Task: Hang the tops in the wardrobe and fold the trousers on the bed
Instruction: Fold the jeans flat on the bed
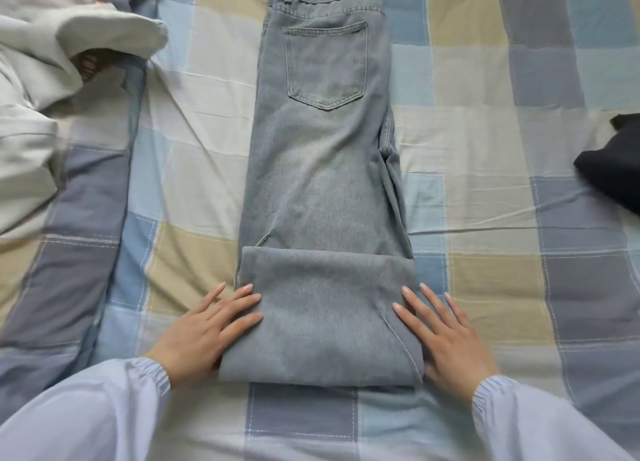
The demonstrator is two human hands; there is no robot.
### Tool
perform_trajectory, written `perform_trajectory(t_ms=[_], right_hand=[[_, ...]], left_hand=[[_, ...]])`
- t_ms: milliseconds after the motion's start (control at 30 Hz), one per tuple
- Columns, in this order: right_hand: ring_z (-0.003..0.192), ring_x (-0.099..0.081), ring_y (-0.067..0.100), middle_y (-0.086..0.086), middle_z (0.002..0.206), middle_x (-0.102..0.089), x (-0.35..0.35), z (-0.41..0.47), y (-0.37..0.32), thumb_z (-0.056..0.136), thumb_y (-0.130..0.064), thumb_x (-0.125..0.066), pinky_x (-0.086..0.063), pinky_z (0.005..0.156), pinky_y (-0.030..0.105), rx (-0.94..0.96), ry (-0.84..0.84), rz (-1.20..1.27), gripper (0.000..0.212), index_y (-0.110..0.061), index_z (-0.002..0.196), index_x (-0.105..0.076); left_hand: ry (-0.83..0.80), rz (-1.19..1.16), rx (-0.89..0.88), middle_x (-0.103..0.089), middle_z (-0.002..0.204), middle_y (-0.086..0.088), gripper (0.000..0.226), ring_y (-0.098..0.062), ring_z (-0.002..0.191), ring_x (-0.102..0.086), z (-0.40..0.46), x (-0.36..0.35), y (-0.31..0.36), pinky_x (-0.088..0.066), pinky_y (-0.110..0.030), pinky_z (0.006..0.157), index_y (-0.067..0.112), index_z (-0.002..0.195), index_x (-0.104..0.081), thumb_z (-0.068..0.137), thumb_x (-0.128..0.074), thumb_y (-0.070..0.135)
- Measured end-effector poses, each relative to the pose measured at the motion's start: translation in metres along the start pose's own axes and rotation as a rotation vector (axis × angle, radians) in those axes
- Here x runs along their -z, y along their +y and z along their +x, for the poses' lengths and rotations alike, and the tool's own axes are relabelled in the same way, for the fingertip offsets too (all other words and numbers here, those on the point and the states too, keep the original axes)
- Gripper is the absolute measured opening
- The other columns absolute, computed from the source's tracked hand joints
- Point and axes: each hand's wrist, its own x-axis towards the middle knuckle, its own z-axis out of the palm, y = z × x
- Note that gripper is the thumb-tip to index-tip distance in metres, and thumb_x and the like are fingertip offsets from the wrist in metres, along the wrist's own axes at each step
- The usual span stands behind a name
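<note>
Jeans [322, 170] lie lengthwise down the middle of the bed [485, 142], waistband at the far end with a back pocket facing up, legs laid one on the other. The near end is folded up over itself into a thick band whose folded edge faces the person. Left hand [204, 332] lies flat with straight fingers on the band's left edge, fingertips on the denim and palm partly on the checked cover. Right hand [446, 336] lies the same way on the right edge, fingers straight and spread. Neither hand grips anything. Both wrists end in pale gathered cuffs.

White cloth [41, 90] is heaped at the far left, apart from the jeans. Dark cloth [613, 163] sits at the right edge, well apart. Bare cover lies on both sides of the jeans and between the fold and the person.
</note>
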Motion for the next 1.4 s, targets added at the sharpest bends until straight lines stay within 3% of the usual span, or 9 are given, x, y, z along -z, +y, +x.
perform_trajectory(t_ms=[133, 300, 400, 500, 567, 667, 800, 1100, 1400], right_hand=[[0.146, -0.004, 0.015, -0.014, 0.155, -0.017, 0.002, 0.009, -0.008, 0.058, -0.030, -0.067, -0.011, 0.115, 0.040, -0.066, 0.056, 0.102, 0.076, -0.036, 0.130, -0.042], [0.125, -0.045, 0.015, -0.025, 0.117, -0.051, 0.049, 0.027, 0.001, 0.069, -0.017, -0.061, -0.038, 0.100, 0.033, -0.388, 0.313, 0.786, 0.048, -0.047, 0.106, -0.057], [0.102, -0.053, -0.006, -0.018, 0.107, -0.058, 0.091, 0.070, 0.020, 0.073, -0.046, -0.065, -0.037, 0.088, 0.008, -0.497, 0.376, 1.236, 0.022, -0.046, 0.095, -0.061], [0.094, -0.053, 0.007, 0.006, 0.101, -0.060, 0.107, 0.126, 0.043, 0.092, -0.032, -0.053, -0.040, 0.074, 0.010, -0.669, 0.354, 1.402, 0.017, -0.016, 0.096, -0.059], [0.102, -0.054, 0.019, 0.001, 0.095, -0.059, 0.099, 0.158, 0.049, 0.097, -0.029, -0.045, -0.040, 0.072, 0.018, -0.772, 0.284, 1.320, 0.024, -0.009, 0.105, -0.056], [0.111, -0.053, 0.032, 0.013, 0.108, -0.060, 0.077, 0.184, 0.046, 0.095, -0.044, -0.042, -0.036, 0.082, 0.031, -0.980, 0.171, 1.095, 0.047, -0.001, 0.110, -0.055], [0.101, -0.055, 0.038, 0.022, 0.105, -0.061, 0.071, 0.191, 0.045, 0.093, -0.053, -0.039, -0.035, 0.075, 0.036, -1.080, 0.154, 0.879, 0.050, -0.004, 0.091, -0.050], [0.108, -0.045, 0.029, 0.017, 0.120, -0.044, 0.090, 0.212, 0.057, 0.095, -0.032, -0.046, -0.034, 0.091, 0.034, -0.795, 0.415, 0.803, 0.038, 0.002, 0.111, -0.047], [0.122, -0.050, 0.031, 0.013, 0.130, -0.054, 0.076, 0.212, 0.058, 0.085, -0.060, -0.048, -0.037, 0.096, 0.034, -1.064, 0.089, 1.067, 0.070, -0.006, 0.129, -0.046]], left_hand=[[0.044, -0.403, 0.156, -0.049, 0.137, 0.012, 0.052, -0.005, 0.137, -0.032, -0.006, 0.008, -0.002, -0.013, -0.023, 0.116, 0.029, 0.124, -0.045, 0.072, -0.047, 0.026], [0.170, -0.862, 0.431, -0.051, 0.116, 0.045, 0.038, 0.019, 0.114, -0.045, 0.015, 0.078, -0.005, -0.025, -0.001, 0.101, 0.068, 0.112, -0.044, 0.076, -0.048, 0.059], [0.303, -1.042, 0.563, -0.062, 0.099, 0.037, 0.042, 0.019, 0.092, -0.055, 0.051, 0.123, -0.022, -0.041, -0.001, 0.078, 0.058, 0.097, -0.058, 0.065, -0.045, 0.081], [0.498, -1.176, 0.725, -0.068, 0.087, 0.026, 0.028, 0.013, 0.083, -0.057, 0.110, 0.131, -0.047, -0.043, -0.004, 0.072, 0.034, 0.092, -0.061, 0.086, -0.047, 0.057], [0.577, -1.289, 0.868, -0.066, 0.094, 0.014, 0.024, -0.001, 0.089, -0.060, 0.149, 0.119, -0.062, -0.047, -0.017, 0.082, 0.024, 0.098, -0.060, 0.095, -0.046, 0.043], [0.467, -1.176, 1.034, -0.066, 0.110, 0.001, 0.037, -0.020, 0.105, -0.061, 0.180, 0.087, -0.076, -0.046, -0.032, 0.090, 0.018, 0.112, -0.057, 0.087, -0.059, 0.045], [0.488, -0.959, 1.117, -0.063, 0.108, 0.003, 0.039, -0.019, 0.105, -0.058, 0.178, 0.078, -0.076, -0.040, -0.027, 0.083, 0.021, 0.114, -0.056, 0.083, -0.064, 0.044], [0.437, -0.814, 1.143, -0.058, 0.108, -0.012, 0.035, -0.026, 0.110, -0.051, 0.156, 0.063, -0.068, -0.037, -0.030, 0.088, 0.012, 0.100, -0.065, 0.087, -0.058, 0.043], [0.228, -0.591, 1.242, -0.057, 0.119, -0.021, 0.051, -0.039, 0.110, -0.053, 0.176, 0.065, -0.071, -0.040, -0.040, 0.087, 0.004, 0.112, -0.049, 0.093, -0.043, 0.050]])
